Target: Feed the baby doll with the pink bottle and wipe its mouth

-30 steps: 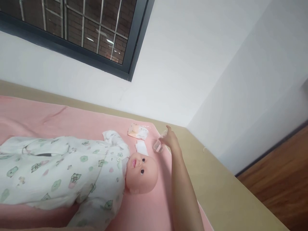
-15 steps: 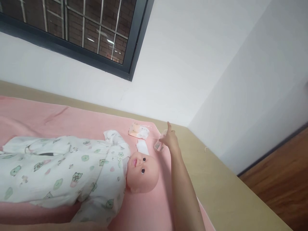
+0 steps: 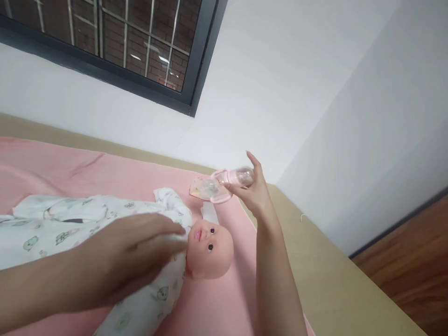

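A baby doll (image 3: 210, 249) in white printed clothes (image 3: 70, 219) lies on its back on a pink blanket (image 3: 217, 308), head to the right. My right hand (image 3: 254, 191) holds a small clear baby bottle with pink handles (image 3: 227, 179) lifted above the blanket, beyond the doll's head. My left hand (image 3: 126, 256) reaches in from the lower left with fingers stretched out, over the doll's chest, fingertips near its chin.
A pink pack of wipes (image 3: 199, 186) and a folded white cloth (image 3: 209, 214) lie on the blanket past the doll's head. The blanket covers a beige surface (image 3: 332, 280) set in a white corner under a dark-framed window (image 3: 140, 51). Wooden floor (image 3: 413, 261) lies to the right.
My right hand has picked the bottle up off the blanket and raised it. My left hand has come into view over the doll's chest.
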A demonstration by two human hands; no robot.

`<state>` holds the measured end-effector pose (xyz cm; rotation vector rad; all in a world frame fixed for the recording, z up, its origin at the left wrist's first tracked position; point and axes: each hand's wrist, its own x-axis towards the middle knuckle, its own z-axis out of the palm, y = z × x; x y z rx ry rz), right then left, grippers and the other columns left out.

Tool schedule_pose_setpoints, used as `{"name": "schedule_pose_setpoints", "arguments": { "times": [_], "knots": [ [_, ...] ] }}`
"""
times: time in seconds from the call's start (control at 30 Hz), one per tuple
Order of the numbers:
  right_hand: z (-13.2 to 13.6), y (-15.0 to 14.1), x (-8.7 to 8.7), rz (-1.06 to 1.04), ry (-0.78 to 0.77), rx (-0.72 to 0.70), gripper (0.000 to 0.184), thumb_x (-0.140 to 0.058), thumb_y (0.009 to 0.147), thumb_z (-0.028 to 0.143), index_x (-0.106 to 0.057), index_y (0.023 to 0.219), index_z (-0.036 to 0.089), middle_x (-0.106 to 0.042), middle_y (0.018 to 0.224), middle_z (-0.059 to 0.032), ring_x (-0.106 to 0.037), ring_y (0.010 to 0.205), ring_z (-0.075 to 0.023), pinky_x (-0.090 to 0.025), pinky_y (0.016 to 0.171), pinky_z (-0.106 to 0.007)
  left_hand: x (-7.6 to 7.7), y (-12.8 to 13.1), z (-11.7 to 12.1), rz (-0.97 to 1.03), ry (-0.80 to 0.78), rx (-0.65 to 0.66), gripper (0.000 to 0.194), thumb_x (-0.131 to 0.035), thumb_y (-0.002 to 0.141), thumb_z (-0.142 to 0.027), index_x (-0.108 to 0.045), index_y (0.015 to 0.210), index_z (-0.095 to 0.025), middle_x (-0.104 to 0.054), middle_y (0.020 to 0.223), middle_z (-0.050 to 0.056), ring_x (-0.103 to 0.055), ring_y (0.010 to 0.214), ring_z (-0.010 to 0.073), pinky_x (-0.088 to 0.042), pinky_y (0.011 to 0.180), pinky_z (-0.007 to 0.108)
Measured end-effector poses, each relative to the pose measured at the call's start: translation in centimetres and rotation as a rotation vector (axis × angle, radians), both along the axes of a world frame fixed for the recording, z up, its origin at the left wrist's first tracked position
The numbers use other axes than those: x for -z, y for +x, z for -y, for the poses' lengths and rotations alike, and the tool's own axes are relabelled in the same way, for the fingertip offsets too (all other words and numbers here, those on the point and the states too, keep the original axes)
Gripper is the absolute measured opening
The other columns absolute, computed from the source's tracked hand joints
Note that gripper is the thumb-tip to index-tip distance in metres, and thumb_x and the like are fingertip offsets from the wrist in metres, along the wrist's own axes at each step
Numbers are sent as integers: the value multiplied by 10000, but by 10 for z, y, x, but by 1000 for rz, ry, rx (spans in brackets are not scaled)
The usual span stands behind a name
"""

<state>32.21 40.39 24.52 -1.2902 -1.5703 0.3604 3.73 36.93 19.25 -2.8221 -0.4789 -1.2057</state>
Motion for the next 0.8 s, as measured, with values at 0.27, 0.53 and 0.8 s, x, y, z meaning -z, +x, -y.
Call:
{"name": "schedule_pose_setpoints", "arguments": {
  "times": [0.27, 0.53, 0.8],
  "knots": [
    [40, -77, -1, 52, 122, -251, 836, -725, 724, 335, -264, 1421, 345, -530, 1173, -49, -579, 1000, -190, -549, 844, -372, -18, -10, -21, 51, 3, -296, 501, -417, 939, -476, -338, 1352, -203, -514, 1265, 69, -528, 1108, 253, -460, 923, 436],
    [50, -111, 17, 178, 149, -328, 663, -659, 798, 332, -344, 1381, 351, -489, 1270, -45, -500, 1168, -219, -477, 991, -430, -6, -11, -32, 44, -4, -317, 613, -470, 885, -498, -291, 1411, -240, -571, 1258, 81, -591, 1061, 295, -488, 855, 403],
    [32, -91, 12, -25, 258, -259, 616, -621, 827, 417, -342, 1367, 317, -477, 1299, -68, -482, 1206, -205, -443, 1038, -431, -22, -18, -45, 7, -107, -458, 621, -503, 837, -491, -379, 1376, -210, -572, 1273, 86, -545, 1113, 295, -423, 915, 399]
  ]
}}
